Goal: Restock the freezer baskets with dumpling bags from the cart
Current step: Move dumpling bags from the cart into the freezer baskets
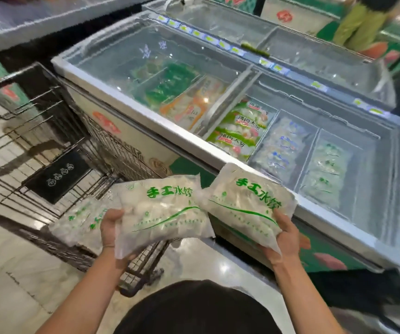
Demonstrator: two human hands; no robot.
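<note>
Clear dumpling bags, one per hand, at the freezer (170,141) rim.
Left hand (109,227) and right hand (287,233) curl round left bag (163,210) and right bag (247,201); lay each flat in the matching green-print basket (324,174) inside.

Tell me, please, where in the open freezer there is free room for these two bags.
The right basket shows bare floor along its right side, beside the green-print bags. The middle basket is full of blue-print bags, and the left one is covered by green-label bags. The left half lies under the glass lid. Each hand holds one bag.
</note>
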